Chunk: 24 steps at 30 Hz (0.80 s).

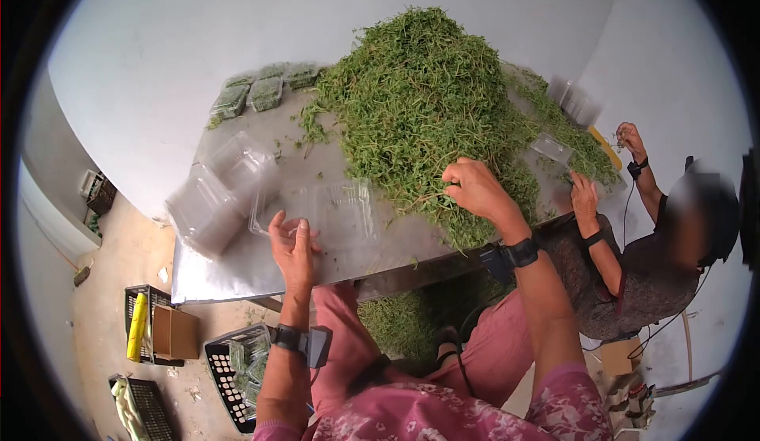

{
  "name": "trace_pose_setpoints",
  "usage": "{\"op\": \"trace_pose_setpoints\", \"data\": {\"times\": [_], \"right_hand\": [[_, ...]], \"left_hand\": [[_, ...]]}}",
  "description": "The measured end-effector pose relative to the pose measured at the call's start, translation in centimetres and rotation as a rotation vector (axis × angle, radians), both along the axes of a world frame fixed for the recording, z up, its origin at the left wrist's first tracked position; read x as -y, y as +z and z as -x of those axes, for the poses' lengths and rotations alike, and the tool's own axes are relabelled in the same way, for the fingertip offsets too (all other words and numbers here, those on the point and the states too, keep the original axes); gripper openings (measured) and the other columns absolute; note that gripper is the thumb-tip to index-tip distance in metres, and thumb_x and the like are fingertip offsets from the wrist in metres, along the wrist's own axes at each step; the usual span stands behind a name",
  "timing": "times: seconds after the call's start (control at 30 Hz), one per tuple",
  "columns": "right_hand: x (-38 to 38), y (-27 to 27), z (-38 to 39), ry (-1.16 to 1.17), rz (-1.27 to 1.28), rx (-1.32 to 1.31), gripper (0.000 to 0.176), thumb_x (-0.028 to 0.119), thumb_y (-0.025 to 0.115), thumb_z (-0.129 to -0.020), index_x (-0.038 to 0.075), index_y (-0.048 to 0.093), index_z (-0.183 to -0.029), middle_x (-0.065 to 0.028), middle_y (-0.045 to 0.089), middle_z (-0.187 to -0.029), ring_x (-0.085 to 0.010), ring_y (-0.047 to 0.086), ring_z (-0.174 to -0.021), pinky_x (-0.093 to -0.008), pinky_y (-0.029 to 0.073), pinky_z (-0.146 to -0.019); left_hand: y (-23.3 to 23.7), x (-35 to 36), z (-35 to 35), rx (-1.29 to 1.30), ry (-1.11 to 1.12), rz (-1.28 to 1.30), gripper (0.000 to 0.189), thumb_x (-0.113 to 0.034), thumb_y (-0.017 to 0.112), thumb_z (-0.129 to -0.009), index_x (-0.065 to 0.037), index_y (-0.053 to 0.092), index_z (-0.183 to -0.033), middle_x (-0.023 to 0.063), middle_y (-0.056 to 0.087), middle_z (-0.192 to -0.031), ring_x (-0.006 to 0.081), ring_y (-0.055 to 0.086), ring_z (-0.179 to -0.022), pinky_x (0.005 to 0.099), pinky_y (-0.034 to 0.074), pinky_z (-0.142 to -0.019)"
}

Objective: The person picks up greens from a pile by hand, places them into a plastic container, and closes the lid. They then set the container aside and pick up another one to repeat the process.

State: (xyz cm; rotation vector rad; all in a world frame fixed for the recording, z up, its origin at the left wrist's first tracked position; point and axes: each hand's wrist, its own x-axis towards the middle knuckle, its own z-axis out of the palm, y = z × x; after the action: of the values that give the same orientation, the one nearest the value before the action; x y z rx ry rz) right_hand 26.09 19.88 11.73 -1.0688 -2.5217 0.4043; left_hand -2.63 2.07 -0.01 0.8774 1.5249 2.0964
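Observation:
A tall heap of leafy green sprigs point(419, 100) covers the middle of the metal table point(229, 271). My right hand point(481, 191) is at the heap's near side, its thumb and fingers pinched on a few thin green stems. An opened clear plastic clamshell box point(344, 211) lies flat on the table, left of the heap. Right at its near left edge is my left hand point(294, 249), palm inward, thumb and fingers apart with nothing between them. Further left, a stack of clear plastic boxes point(210, 211) stands near the table's end.
Several filled boxes point(266, 93) sit at the back left. On the right, a co-worker point(649, 275) handles greens beside another clear box point(552, 149). Black crates point(226, 378) stand on the floor at left, one holding packed boxes. More greens point(404, 322) lie below the table.

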Motion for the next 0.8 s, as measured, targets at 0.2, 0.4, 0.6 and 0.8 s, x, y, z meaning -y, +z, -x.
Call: {"op": "trace_pose_setpoints", "data": {"times": [0.2, 0.4, 0.6, 0.8], "right_hand": [[0.6, -2.9, 1.9, -0.127, -0.195, 0.226, 0.017, 0.001, 0.067, -0.079, -0.007, 0.056, -0.09, -0.0237, 0.053, -0.106, -0.0424, 0.058, -0.098, -0.0516, 0.048, -0.085], [-1.1, -4.9, 1.8, -0.149, -0.199, 0.288, 0.008, -0.001, 0.063, -0.078, -0.005, 0.059, -0.083, -0.0244, 0.056, -0.106, -0.0417, 0.06, -0.091, -0.0514, 0.05, -0.079], [-1.0, -1.0, 0.2, -0.119, 0.001, -0.196, 0.016, 0.007, 0.068, -0.081, -0.003, 0.062, -0.091, -0.0155, 0.059, -0.066, -0.0268, 0.059, -0.061, -0.0411, 0.047, -0.059], [-1.5, 0.7, -0.5, -0.057, 0.3, -0.574, 0.018, 0.018, 0.068, -0.09, 0.001, 0.061, -0.09, 0.0007, 0.06, -0.075, -0.0065, 0.054, -0.062, -0.028, 0.047, -0.055]], "left_hand": [[0.7, 0.0, -0.5, 0.003, -0.045, 0.024, 0.059, -0.018, 0.065, -0.094, 0.003, 0.033, -0.138, 0.0157, 0.056, -0.11, 0.0162, 0.063, -0.075, 0.0248, 0.05, -0.053], [0.3, -0.1, -0.4, -0.093, -0.08, 0.068, 0.06, -0.018, 0.066, -0.093, 0.002, 0.034, -0.138, 0.0121, 0.061, -0.095, 0.0135, 0.061, -0.066, 0.0234, 0.047, -0.051], [0.1, -0.1, -0.4, -0.089, -0.081, 0.06, 0.059, -0.017, 0.068, -0.091, 0.002, 0.035, -0.137, 0.0104, 0.061, -0.088, 0.0127, 0.059, -0.063, 0.0229, 0.045, -0.049], [0.3, 0.0, -0.5, -0.105, -0.093, 0.072, 0.055, -0.017, 0.066, -0.093, 0.001, 0.036, -0.136, 0.0098, 0.063, -0.089, 0.0121, 0.057, -0.063, 0.0223, 0.045, -0.052]]}}
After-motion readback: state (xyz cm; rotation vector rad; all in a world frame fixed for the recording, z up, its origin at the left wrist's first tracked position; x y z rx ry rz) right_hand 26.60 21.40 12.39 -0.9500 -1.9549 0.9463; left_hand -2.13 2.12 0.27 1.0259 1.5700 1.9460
